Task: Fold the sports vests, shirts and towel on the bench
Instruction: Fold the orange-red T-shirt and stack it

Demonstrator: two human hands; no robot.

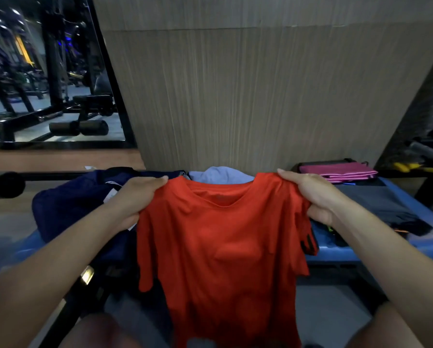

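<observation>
A red shirt (223, 242) hangs upright in front of me, its neck opening facing me and its hem down near my knees. My left hand (137, 197) grips its left shoulder and my right hand (308, 194) grips its right shoulder, both above the blue bench (398, 247). A dark navy garment (75, 207) lies crumpled on the bench's left part. Behind the red shirt's collar a pale blue garment (218, 175) shows. On the right part of the bench lies a dark grey garment (381, 204), and a folded pink towel (338, 172) sits at the far right end.
A wood-grain wall panel (260, 96) rises right behind the bench. A mirror (47, 71) at the left shows gym machines. A black padded bar (4, 184) juts in at the left. Dark equipment with yellow parts (416, 167) stands at the far right.
</observation>
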